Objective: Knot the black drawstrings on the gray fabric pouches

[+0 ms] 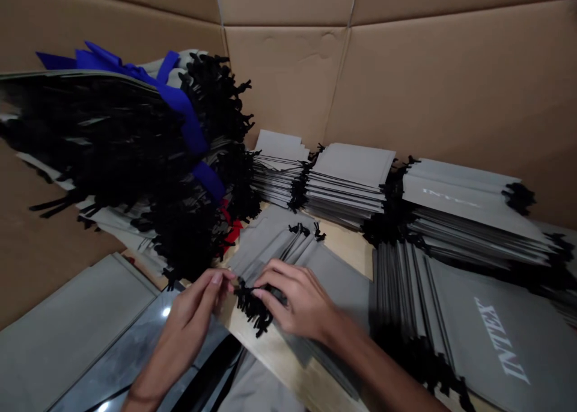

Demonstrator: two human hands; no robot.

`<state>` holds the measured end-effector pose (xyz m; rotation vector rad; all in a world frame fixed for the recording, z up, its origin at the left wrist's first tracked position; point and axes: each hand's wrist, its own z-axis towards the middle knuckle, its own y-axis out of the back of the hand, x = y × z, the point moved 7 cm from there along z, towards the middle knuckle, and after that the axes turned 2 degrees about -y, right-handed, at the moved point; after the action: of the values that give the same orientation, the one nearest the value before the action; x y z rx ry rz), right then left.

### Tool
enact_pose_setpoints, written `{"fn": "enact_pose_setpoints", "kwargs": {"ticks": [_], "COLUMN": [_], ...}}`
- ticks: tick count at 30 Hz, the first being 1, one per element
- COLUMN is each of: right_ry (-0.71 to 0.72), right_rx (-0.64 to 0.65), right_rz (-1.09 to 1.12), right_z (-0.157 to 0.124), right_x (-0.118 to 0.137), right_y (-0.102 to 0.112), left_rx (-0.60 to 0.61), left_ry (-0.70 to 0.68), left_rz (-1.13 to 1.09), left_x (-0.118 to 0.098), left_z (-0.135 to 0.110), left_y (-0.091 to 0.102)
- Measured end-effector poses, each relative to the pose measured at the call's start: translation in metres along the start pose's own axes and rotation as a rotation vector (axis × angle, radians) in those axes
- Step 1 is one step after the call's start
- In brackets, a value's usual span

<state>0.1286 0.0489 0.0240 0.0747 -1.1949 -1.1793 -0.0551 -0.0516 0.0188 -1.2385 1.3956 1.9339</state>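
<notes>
Grey fabric pouches with knotted black cords lie fanned in a stack in front of me. My right hand reaches over this stack, its thumb and fingers pinched on a bunch of black cord ends. At the left edge of the same bunch, my left hand has its fingertips pressed together on a cord. The exact strand between the left fingertips is partly hidden. Loose cord ends hang below the right fingers, over the pale wooden board.
On my left rises a tall pile of pouches with black cords, tied with a blue ribbon. More pouch stacks stand behind and to the right, some printed INTEX. Cardboard walls enclose the back and left.
</notes>
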Motion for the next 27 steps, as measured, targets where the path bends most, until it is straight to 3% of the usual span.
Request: {"fn": "enact_pose_setpoints", "kwargs": {"ticks": [7,13,18,22,27], "right_ry": [0.052,0.087,0.073,0.053,0.055], "right_rx": [-0.175,-0.241,-0.105,-0.005,0.018], "right_rz": [0.130,0.138,0.101,0.026,-0.056], "right_z": [-0.009,-0.019,-0.012,-0.006,-0.006], "right_x": [0.005,0.004,0.007,0.011,0.012], "right_y": [0.013,0.013,0.018,0.024,0.016], "left_rx": [0.138,0.170,0.258,0.344,0.296], "left_ry": [-0.101,-0.041,0.046,0.106,0.186], "left_rz": [0.151,0.050,-0.123,-0.229,-0.347], "left_x": [-0.015,-0.006,0.001,-0.007,-0.011], "left_z": [0.032,0.049,0.051,0.044,0.028], "left_y": [-0.016,-0.027,-0.041,-0.044,-0.039]}}
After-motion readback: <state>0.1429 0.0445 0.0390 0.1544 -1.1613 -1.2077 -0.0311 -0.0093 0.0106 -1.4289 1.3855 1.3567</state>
